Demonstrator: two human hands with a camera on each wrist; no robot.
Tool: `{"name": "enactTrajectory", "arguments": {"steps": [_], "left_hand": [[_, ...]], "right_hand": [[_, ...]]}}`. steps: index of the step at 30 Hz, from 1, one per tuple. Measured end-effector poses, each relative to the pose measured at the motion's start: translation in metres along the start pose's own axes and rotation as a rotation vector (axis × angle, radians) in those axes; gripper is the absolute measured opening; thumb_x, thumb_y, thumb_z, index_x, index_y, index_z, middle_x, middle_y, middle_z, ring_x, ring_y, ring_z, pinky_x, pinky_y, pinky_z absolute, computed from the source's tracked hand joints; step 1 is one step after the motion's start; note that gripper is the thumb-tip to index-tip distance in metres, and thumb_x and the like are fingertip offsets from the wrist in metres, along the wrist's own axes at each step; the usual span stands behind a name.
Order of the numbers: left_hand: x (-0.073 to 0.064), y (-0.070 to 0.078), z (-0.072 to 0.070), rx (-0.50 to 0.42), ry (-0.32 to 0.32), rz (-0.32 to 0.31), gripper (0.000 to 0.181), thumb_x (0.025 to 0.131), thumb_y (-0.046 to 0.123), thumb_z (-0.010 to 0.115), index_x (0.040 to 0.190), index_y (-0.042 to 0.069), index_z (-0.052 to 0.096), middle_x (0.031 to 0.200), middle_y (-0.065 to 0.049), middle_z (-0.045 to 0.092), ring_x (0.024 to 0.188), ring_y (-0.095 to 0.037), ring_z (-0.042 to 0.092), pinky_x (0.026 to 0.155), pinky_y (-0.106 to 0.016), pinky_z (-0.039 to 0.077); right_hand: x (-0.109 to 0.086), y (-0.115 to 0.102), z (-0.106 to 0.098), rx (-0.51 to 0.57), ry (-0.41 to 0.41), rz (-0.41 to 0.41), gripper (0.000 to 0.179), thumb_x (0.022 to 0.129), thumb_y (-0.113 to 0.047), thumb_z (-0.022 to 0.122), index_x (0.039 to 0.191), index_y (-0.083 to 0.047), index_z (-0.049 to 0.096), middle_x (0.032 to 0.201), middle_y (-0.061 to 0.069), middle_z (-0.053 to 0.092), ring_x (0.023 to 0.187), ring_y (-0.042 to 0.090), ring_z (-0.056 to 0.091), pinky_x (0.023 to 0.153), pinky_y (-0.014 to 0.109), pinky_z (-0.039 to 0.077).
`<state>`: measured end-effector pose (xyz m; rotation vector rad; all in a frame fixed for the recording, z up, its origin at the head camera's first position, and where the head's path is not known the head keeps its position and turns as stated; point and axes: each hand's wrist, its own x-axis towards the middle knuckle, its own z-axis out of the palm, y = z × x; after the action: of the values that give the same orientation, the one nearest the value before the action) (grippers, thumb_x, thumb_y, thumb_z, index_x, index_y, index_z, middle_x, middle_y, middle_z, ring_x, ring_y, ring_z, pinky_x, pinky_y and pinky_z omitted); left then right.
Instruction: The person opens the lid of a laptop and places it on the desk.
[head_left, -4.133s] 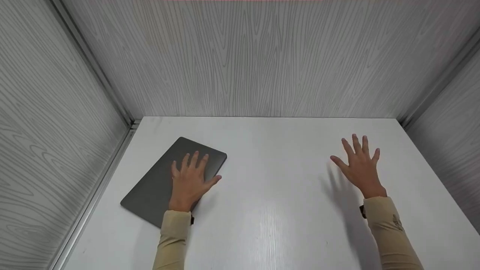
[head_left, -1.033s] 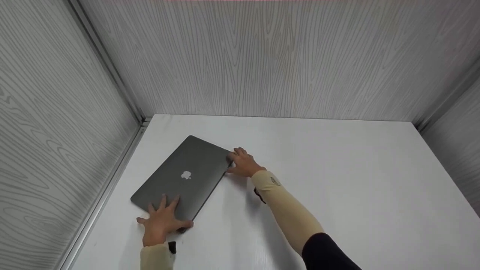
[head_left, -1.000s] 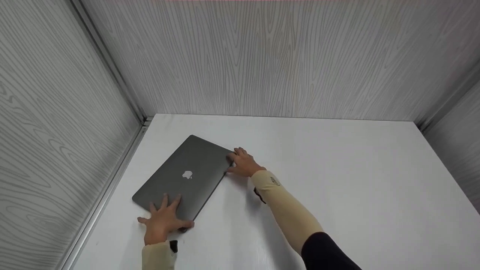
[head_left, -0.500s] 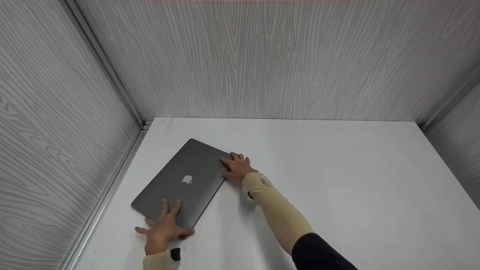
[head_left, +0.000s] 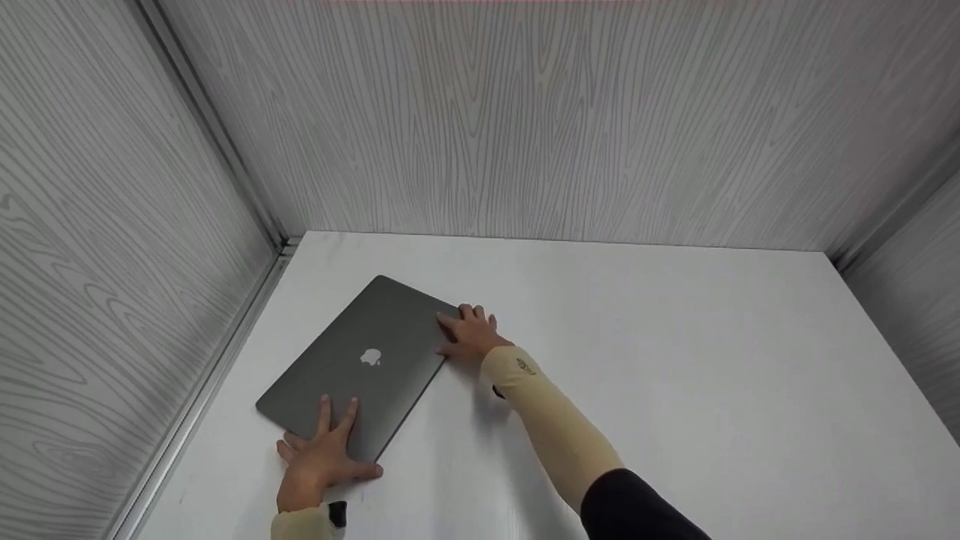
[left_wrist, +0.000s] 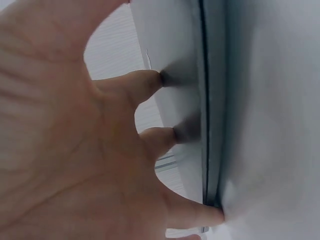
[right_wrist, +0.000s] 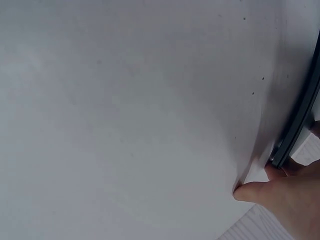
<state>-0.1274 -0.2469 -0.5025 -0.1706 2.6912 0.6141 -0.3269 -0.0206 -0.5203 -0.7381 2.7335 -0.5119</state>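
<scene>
A dark grey closed laptop (head_left: 352, 337) with a pale apple logo lies at an angle on the white table. At its near corner, my left hand (head_left: 319, 457) spreads over the lid. Two straight fingertips rest on the lid, and the thumb lies across the right edge. The left wrist view shows the laptop's side edge (left_wrist: 212, 125), with one finger of the left hand (left_wrist: 75, 140) against it near the table. My right hand (head_left: 472, 334) grips the far right corner, index finger bent onto the lid. In the right wrist view, fingers of that hand (right_wrist: 292, 195) meet the laptop corner (right_wrist: 287, 145).
The white table (head_left: 675, 375) extends well to the right of the laptop. A grey wood-grain panel (head_left: 525, 120) rises behind it. Another panel (head_left: 112, 225) stands on the left, with a metal rail (head_left: 195, 420) along its foot.
Both hands were spread, the left over the laptop's middle and the right off to the right. The left came to the near corner and the right to the far one. Lately the right shifted slightly left.
</scene>
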Motion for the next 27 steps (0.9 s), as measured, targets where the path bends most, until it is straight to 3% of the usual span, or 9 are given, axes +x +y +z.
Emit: {"name": "enactTrajectory", "arguments": {"steps": [9, 13, 18, 21, 25, 27], "left_hand": [[0.002, -0.003, 0.007, -0.085, 0.052, 0.07, 0.116, 0.073, 0.036, 0.092, 0.158, -0.002, 0.023, 0.158, -0.04, -0.009, 0.114, -0.089, -0.008, 0.101, -0.083, -0.005], [0.004, -0.003, 0.011, -0.144, 0.089, 0.1, 0.115, 0.069, 0.029, 0.094, 0.155, -0.006, 0.028, 0.158, -0.041, -0.004, 0.116, -0.088, -0.004, 0.099, -0.084, -0.01], [0.005, -0.002, 0.012, -0.157, 0.138, 0.136, 0.11, 0.066, 0.027, 0.096, 0.152, -0.007, 0.036, 0.159, -0.039, 0.006, 0.12, -0.086, 0.002, 0.098, -0.085, -0.01], [0.004, -0.001, 0.014, -0.14, 0.19, 0.111, 0.107, 0.064, 0.028, 0.097, 0.15, -0.005, 0.043, 0.159, -0.039, 0.01, 0.121, -0.087, 0.005, 0.099, -0.085, 0.002], [0.0, 0.003, 0.021, -0.133, 0.266, 0.019, 0.1, 0.062, 0.026, 0.098, 0.146, -0.003, 0.05, 0.158, -0.038, 0.017, 0.118, -0.081, 0.022, 0.092, -0.077, 0.025], [-0.002, 0.005, 0.024, -0.151, 0.309, -0.014, 0.096, 0.062, 0.021, 0.098, 0.143, -0.005, 0.052, 0.157, -0.037, 0.022, 0.112, -0.075, 0.03, 0.087, -0.072, 0.029]], "right_hand": [[0.0, 0.002, 0.003, 0.006, 0.033, -0.001, 0.068, 0.098, -0.045, 0.067, 0.156, -0.018, 0.044, 0.155, 0.023, 0.035, 0.14, 0.039, 0.033, 0.114, 0.062, 0.026], [0.0, 0.002, 0.001, -0.028, 0.031, -0.013, 0.068, 0.098, -0.045, 0.066, 0.156, -0.017, 0.044, 0.154, 0.024, 0.036, 0.14, 0.039, 0.033, 0.113, 0.062, 0.028], [-0.002, 0.0, -0.003, -0.056, 0.048, -0.006, 0.067, 0.096, -0.041, 0.07, 0.153, -0.013, 0.047, 0.148, 0.026, 0.041, 0.135, 0.04, 0.038, 0.107, 0.059, 0.038], [-0.003, 0.0, -0.004, -0.065, 0.066, 0.002, 0.068, 0.095, -0.04, 0.072, 0.152, -0.012, 0.049, 0.146, 0.028, 0.043, 0.133, 0.04, 0.04, 0.103, 0.056, 0.043], [-0.003, -0.001, -0.002, -0.076, 0.066, -0.001, 0.069, 0.095, -0.043, 0.072, 0.152, -0.012, 0.049, 0.146, 0.028, 0.042, 0.134, 0.041, 0.039, 0.104, 0.055, 0.043], [-0.002, -0.002, -0.001, -0.061, 0.064, -0.013, 0.069, 0.095, -0.043, 0.071, 0.152, -0.012, 0.049, 0.147, 0.028, 0.042, 0.135, 0.041, 0.039, 0.105, 0.056, 0.041]]}}
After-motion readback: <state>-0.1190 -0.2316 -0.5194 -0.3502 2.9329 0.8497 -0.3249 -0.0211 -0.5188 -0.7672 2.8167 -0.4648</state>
